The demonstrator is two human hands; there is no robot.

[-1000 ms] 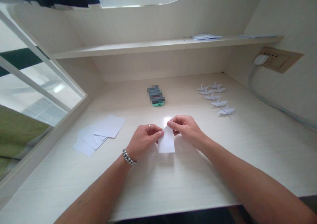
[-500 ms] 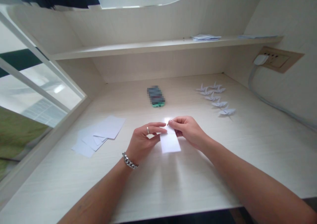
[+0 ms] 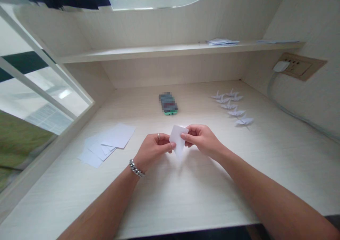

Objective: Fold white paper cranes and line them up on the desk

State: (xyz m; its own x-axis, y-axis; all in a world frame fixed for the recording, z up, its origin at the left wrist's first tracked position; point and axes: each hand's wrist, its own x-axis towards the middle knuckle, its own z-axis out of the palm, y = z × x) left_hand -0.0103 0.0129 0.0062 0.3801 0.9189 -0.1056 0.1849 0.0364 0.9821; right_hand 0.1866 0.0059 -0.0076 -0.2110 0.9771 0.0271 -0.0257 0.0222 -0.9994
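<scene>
Between my two hands a small white sheet of paper [image 3: 177,138] is held up just over the desk, tilted so a corner points down. My left hand [image 3: 156,146], with a ring and a chain bracelet, pinches its left edge between thumb and fingers. On the opposite side my right hand [image 3: 200,137] grips the right edge, thumb on the near face. The fingers behind the paper are partly hidden. Several folded paper cranes [image 3: 228,106] stand in a cluster at the back right. Loose white sheets [image 3: 118,135] lie overlapping to the left.
Behind my hands lies a blurred dark object with a green end [image 3: 169,104]. A shelf [image 3: 148,54] crosses the back, bearing stacked papers [image 3: 222,41]. At right, a plug [image 3: 281,66] sits in a wall socket, its cable [image 3: 292,114] running down along the wall.
The paper has been turned and lifted, from lying nearly flat with its long side toward me to standing tilted. My left fingers have closed from stretched out to a pinch on its edge.
</scene>
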